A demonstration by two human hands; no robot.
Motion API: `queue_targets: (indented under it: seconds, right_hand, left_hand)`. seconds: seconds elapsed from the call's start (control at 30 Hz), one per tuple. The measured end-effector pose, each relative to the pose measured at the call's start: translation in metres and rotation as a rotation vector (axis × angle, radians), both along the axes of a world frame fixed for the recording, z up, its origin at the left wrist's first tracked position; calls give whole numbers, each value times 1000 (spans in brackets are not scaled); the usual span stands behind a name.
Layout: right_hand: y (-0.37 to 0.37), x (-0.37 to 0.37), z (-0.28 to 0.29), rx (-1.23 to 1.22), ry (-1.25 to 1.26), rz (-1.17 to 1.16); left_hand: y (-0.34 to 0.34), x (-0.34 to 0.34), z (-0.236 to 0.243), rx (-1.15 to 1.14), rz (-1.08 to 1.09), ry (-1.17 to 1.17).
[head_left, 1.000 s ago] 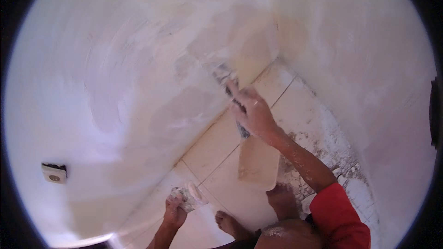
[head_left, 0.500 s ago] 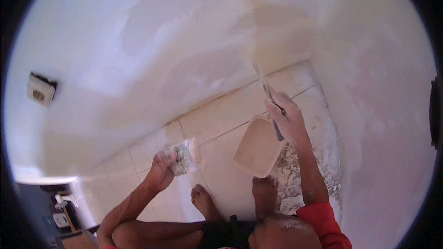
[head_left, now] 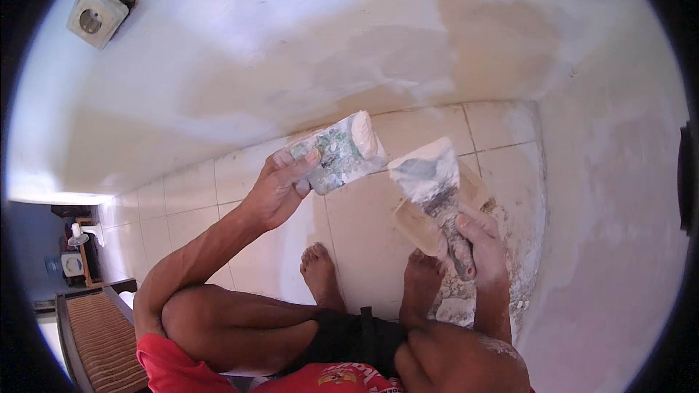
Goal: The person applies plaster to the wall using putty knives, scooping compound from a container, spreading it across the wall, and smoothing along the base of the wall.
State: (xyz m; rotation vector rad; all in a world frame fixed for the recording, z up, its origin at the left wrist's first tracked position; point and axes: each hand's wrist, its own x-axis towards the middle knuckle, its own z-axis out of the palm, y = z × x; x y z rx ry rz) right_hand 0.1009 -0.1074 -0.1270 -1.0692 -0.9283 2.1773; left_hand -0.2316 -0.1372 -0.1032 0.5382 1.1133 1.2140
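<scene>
My left hand (head_left: 287, 175) grips a flat, plaster-smeared plate (head_left: 336, 156) with greenish patches, its thumb pressed on top. A thick dab of white putty (head_left: 365, 135) sits along the plate's far right edge. In my right hand (head_left: 479, 236) is a putty knife (head_left: 429, 175), held by its dark, worn handle, the broad blade pointing up and left. White putty coats much of the blade. The two tools are close together but apart. Beneath the knife, partly hidden by it and by my hand, a beige plastic tub (head_left: 415, 227) rests on the floor.
Ahead rises a wall (head_left: 349, 44) with patchy putty, meeting another wall (head_left: 604, 211) at right. A socket (head_left: 98, 14) hangs from the wall at upper left. Crumbled debris (head_left: 515, 247) lies on the tiles beside the right wall. A brown ribbed piece of furniture (head_left: 102, 342) stands at lower left.
My right hand has drawn the putty knife back from the wall and turned its blade face up. My left hand has raised the plate forward and right, toward the knife. The view has shifted left.
</scene>
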Motion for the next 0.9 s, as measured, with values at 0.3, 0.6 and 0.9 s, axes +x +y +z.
queue_targets:
  seconds: [0.3,0.6,0.9]
  right_hand:
    - [-5,-28,11,-14,38,191]
    - [-13,-31,-14,43,152,32]
    - [-1,-14,-28,477,144,-130]
  left_hand:
    - [-12,11,8,134,-127,411]
    - [0,-1,20,749,-526,1128]
    - [-8,-7,2,25,-384,747]
